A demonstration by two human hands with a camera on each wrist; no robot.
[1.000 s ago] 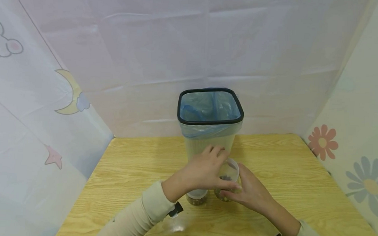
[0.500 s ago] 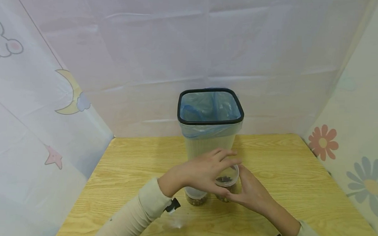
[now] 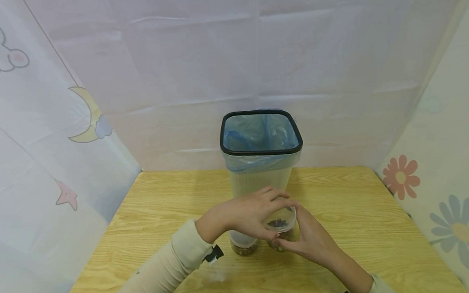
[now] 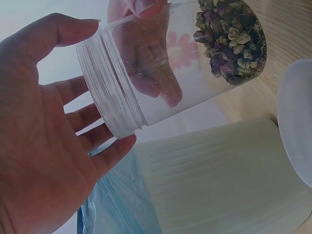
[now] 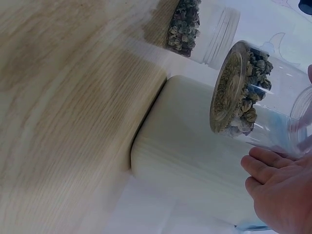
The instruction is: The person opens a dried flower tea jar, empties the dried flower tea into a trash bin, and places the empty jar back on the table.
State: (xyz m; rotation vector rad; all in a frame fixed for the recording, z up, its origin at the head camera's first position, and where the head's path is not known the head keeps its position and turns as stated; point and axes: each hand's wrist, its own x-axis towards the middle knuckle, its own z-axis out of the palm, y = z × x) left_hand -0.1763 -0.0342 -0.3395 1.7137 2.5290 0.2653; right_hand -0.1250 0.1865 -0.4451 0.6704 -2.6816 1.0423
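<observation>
A clear jar (image 4: 187, 58) holds dried flower buds (image 4: 236, 41) in its lower part. It stands off the table in the left and right wrist views. Around its clear ridged top end (image 4: 109, 83), my left hand (image 3: 247, 211) curls, thumb on one side and fingers on the other. My right hand (image 3: 313, 235) grips the jar's side; its fingers show through the clear wall in the left wrist view. A second jar of dried buds (image 5: 184, 29) stands on the table just left of the held one, partly hidden by my left hand in the head view.
Behind the jars stands a whitish bin (image 3: 260, 177) with a black rim (image 3: 261, 153) and a blue bag liner (image 3: 254, 132). The wood-grain table (image 3: 166, 204) meets a pale patterned backdrop (image 3: 182, 75) at the back and sides.
My left hand has turned about the jar's top: its fingers shifted right and its thumb shifted left. The right hand has stayed nearly in place. The second jar and bin are unmoved.
</observation>
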